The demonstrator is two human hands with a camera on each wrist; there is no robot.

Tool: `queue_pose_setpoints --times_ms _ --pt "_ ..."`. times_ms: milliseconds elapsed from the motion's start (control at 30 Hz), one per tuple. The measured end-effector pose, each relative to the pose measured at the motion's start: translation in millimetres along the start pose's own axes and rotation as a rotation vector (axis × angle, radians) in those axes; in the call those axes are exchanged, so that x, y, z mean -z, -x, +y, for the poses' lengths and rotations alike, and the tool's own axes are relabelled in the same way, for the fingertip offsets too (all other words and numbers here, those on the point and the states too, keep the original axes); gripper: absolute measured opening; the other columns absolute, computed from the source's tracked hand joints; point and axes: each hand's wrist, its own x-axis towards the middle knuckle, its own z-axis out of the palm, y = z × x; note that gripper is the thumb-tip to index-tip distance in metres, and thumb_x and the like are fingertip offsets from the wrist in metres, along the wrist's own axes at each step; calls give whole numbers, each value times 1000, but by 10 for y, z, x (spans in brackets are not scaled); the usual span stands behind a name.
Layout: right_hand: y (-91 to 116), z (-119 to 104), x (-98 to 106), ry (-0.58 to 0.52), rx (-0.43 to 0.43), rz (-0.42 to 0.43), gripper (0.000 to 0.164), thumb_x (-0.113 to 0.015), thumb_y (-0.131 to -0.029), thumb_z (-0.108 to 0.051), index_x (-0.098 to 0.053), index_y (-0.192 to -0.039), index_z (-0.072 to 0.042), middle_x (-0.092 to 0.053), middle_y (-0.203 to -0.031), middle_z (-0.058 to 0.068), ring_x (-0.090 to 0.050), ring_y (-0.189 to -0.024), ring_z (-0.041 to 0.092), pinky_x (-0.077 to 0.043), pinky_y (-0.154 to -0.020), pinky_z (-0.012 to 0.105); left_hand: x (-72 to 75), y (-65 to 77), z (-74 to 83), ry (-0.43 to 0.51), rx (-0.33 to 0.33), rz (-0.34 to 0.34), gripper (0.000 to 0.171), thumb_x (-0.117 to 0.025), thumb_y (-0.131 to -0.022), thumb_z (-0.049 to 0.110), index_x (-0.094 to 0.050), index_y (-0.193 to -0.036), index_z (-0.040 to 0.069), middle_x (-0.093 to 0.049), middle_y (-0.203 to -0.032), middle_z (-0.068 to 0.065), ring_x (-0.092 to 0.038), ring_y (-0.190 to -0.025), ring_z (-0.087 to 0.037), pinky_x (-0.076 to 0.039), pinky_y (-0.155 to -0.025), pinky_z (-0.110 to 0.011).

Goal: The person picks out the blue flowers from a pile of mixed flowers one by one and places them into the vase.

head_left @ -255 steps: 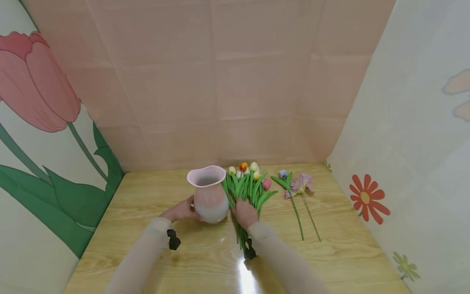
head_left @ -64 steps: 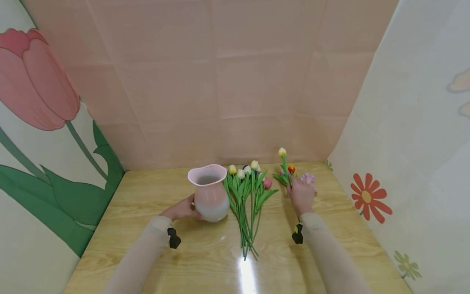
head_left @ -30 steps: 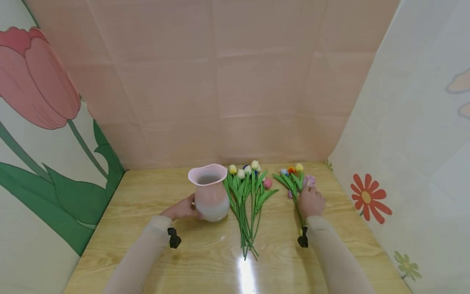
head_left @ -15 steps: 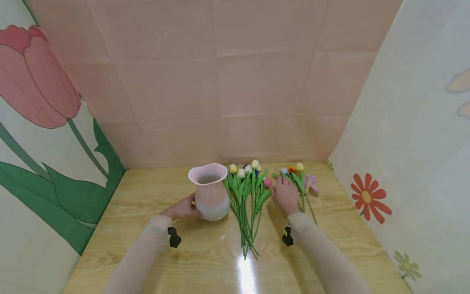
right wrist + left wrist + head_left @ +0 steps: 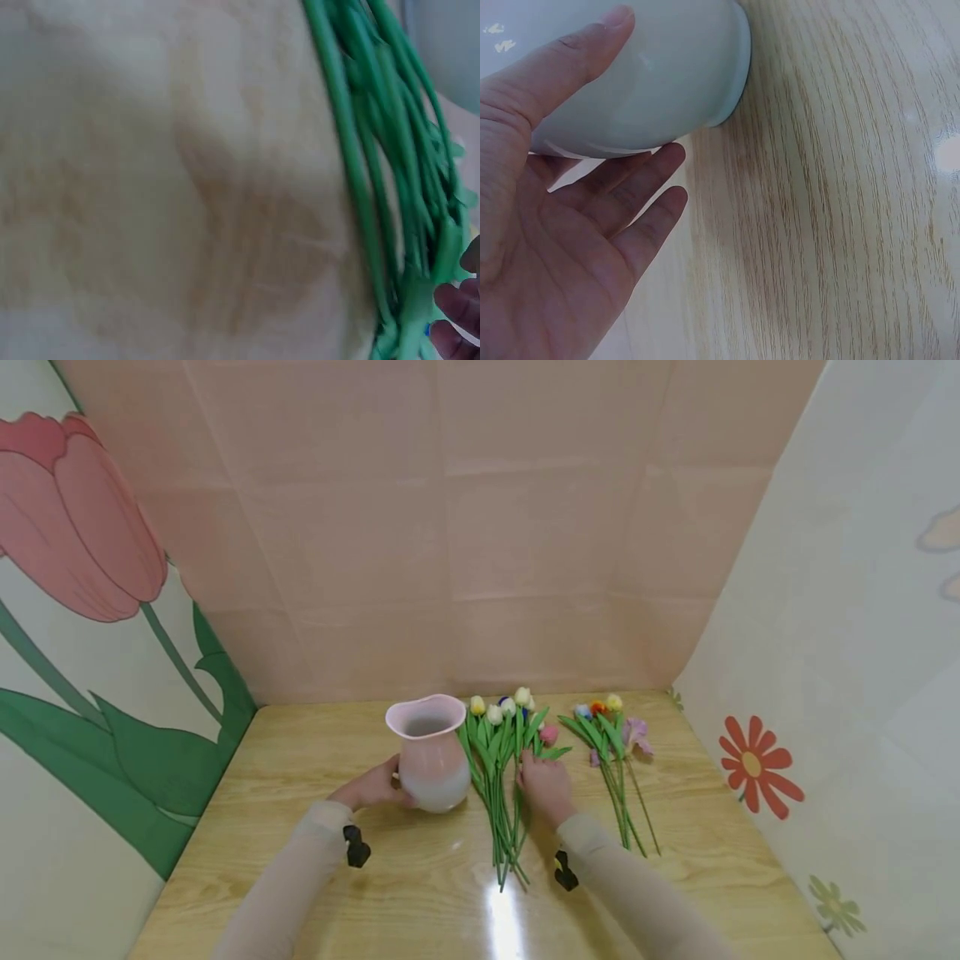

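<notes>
Pink-to-white glazed vase [image 5: 433, 768], mouth up at the wood-grain table [image 5: 300, 752] in the head view. Left hand [image 5: 371, 787] holds its side; right hand [image 5: 546, 785] well apart, fingers at the larger tulip bunch [image 5: 493, 760] just beside the vase. Smaller tulip bunch [image 5: 611, 737], blue, orange and yellow heads, lies farther right, ruffled purple flower [image 5: 636, 732] beside it. Left wrist view: thumb laid along the vase wall, fingers under its curve. Right wrist view: fingertips close to leaves; whether they pinch a stem, cannot tell
</notes>
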Motion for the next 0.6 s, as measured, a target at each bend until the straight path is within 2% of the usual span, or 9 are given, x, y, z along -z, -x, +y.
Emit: queue_pose_setpoints --times_ms 67,200,433,600 --pt "23 -53 -36 -8 -23 -67 26 -73 -75 -18 -53 -85 -4 -38 -48 -3 -29 -39 9 -35 -39 31 -2 0 -4 -1 -1 1 83 -79 -72 17 -31 -138 4 -46 -119 -11 -48 -106 -24 -38 -92 -43" --pt "38 -124 -94 -56 -108 -224 30 -68 -82 -20 -52 -99 -1 -42 -51 0 -41 -39 14 -36 -39 30 -7 -8 -20 3 -8 1 83 -79 -72 17 -31 -138 4 -46 -120 -11 -47 -107 -25 -37 -93 -44" --pt "-12 -167 -160 -232 -289 -375 44 -62 -87 -19 -44 -119 5 -44 -50 4 -43 -38 18 -34 -34 33 -5 -8 -25 10 1 2 84 -80 -72 18 -30 -138 4 -46 -121 -12 -46 -110 -26 -35 -95 -45" --pt "-39 -143 -261 -298 -455 -491 42 -57 -90 -25 -40 -117 2 -45 -49 4 -45 -38 19 -33 -33 32 -2 -13 -15 9 14 -2 85 -80 -71 20 -30 -139 7 -46 -120 -10 -47 -107 -24 -37 -93 -43"
